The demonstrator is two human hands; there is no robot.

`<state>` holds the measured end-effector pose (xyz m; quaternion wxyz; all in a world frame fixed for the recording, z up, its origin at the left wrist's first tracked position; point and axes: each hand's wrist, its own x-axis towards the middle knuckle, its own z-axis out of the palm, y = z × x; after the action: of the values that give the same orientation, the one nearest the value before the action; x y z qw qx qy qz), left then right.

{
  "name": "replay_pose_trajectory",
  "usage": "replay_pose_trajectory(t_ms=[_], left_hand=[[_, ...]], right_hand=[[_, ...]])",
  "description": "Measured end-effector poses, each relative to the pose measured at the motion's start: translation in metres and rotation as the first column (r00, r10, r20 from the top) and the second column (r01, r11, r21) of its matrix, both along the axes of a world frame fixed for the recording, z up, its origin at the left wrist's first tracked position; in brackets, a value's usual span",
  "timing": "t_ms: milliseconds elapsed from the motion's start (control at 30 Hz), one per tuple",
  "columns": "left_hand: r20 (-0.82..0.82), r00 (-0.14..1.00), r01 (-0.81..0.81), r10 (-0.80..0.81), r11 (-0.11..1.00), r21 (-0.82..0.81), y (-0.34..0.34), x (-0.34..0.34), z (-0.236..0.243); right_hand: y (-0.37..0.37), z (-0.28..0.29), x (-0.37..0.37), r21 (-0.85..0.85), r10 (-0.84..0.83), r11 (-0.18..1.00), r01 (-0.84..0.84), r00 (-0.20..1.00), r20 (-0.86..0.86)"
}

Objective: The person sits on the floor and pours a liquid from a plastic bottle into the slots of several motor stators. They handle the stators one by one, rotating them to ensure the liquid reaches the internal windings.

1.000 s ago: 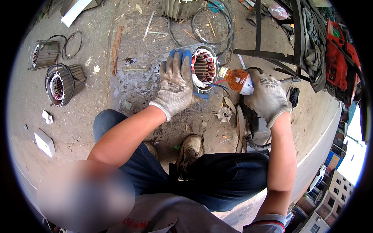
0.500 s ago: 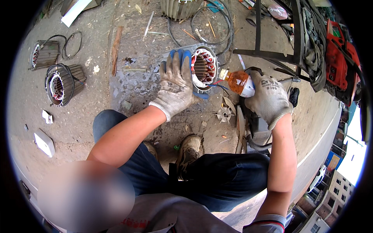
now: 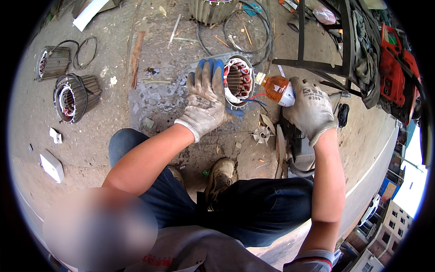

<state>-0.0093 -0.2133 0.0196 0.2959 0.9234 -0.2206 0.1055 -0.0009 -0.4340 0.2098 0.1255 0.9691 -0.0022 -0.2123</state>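
Observation:
A motor stator (image 3: 245, 62) lies on its side on the ground before me, its open end showing red coils and white lacing. My left hand (image 3: 205, 96), in a grey glove with blue fingertips, rests over its ribbed housing. The fingers reach straight across it, and the thumb is by the near rim. My right hand (image 3: 311, 106), also gloved, is wrapped round a clear plastic bottle (image 3: 275, 89) of amber liquid. The bottle is tilted, with its pale neck end close to the stator's right rim. Whether a cap is on cannot be made out. Red and blue wires (image 3: 257, 100) come out of the stator below the neck.
Two more stators (image 3: 84, 97) lie at the left, and another (image 3: 209, 11) stands at the far side beside a coiled black cable (image 3: 269, 36). A dark metal frame (image 3: 312, 65) and a red machine (image 3: 393, 81) are at the right. Nearer lies a small fan wheel (image 3: 261, 134).
My right hand has brought the bottle slightly up and left, nearer the stator's rim. The left hand and the stator have stayed nearly still.

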Motion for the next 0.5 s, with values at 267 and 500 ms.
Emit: replay_pose_trajectory(t_ms=[267, 500], left_hand=[[-0.068, 0.997, 0.027, -0.029, 0.999, -0.025, 0.002, 0.001, 0.005], [-0.076, 0.997, -0.011, 0.011, 1.000, -0.001, 0.002, 0.004, 0.007]], right_hand=[[0.002, -0.009, 0.011, 0.044, -0.001, 0.999, -0.005, 0.992, 0.123], [0.010, -0.012, 0.016, 0.033, 0.035, 0.999, -0.041, 0.985, 0.169]])
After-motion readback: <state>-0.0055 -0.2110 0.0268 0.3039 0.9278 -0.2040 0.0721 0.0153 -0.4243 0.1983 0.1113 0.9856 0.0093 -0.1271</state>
